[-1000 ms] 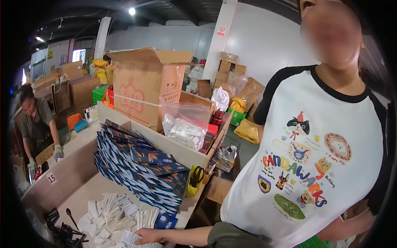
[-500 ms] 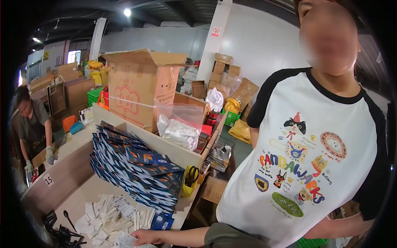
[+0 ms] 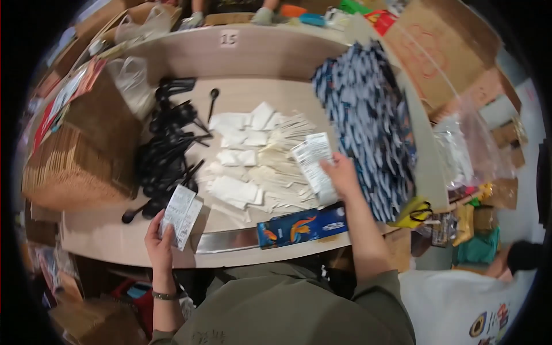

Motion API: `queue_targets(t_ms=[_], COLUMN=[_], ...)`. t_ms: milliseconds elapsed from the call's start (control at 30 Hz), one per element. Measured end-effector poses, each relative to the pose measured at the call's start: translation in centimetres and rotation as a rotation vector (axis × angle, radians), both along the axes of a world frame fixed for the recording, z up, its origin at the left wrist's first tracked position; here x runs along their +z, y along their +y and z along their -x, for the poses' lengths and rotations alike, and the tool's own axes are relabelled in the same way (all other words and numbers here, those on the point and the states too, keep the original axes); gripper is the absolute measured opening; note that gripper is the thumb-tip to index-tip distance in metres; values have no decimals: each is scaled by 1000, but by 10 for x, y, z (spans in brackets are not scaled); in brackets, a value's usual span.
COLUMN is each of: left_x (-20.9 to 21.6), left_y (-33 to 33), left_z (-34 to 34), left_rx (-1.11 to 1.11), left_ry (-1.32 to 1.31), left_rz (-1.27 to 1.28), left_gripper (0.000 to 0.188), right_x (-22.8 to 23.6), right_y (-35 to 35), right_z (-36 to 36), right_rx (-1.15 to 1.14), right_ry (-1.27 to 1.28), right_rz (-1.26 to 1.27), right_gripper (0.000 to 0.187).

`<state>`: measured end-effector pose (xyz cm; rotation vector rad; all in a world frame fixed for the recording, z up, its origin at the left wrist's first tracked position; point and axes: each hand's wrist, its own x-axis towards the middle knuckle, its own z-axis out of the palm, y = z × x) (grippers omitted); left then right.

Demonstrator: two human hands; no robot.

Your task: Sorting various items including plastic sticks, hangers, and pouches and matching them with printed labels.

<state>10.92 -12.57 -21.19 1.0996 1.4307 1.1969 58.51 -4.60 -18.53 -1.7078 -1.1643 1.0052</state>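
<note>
Looking down through the head view, I see the person's left hand [image 3: 160, 241] with its grip closed, thumb and fingers pinching printed white slips [image 3: 183, 215] just above the front edge of the tabletop [image 3: 247, 92]. The slips carry dense dark print, blurred from here. The right hand [image 3: 343, 175] has its grip clamped on a printed white sheaf [image 3: 312, 162], likewise covered in small lines, held over a spread of thin white strips [image 3: 287, 141]. Beside those lie plain white folded packets [image 3: 233, 190], and left of them a heap of black spoons [image 3: 164, 146]. Near the front edge a dark-blue sleeve [image 3: 302, 229] shows an orange bird-like design and pale lettering; a tall pile of blue-patterned sleeves [image 3: 371, 126] stands to the right. A white number tag [image 3: 228, 39] is stuck on the rear panel [image 3: 270, 57]. Beyond the right side, a cardboard box [image 3: 443, 57] has a red outlined emblem, and a white T-shirt [image 3: 460, 305] at lower right bears colourful prints.
</note>
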Motion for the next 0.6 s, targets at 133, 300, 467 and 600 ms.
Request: queue_targets(t_ms=[133,300,467,600], left_x=[-3,-3,8,14], left_y=[-14,-11,25,45], left_z=[14,23,10,4], left_rx=[78,39,-51,-104], left_ry=[17,168,347,744], left_rz=[-7,-6,-48,-225], left_gripper=[44,43,37,37], right_x=[10,6,-16,-14], right_y=[7,-26,-24,-17], right_z=[38,102,105,99], right_rx=[-103,358,423,290], right_ry=[-1089,-794,-704,-690], right_rz=[-472,-354,-121,-183], right_gripper=[33,22,16,10])
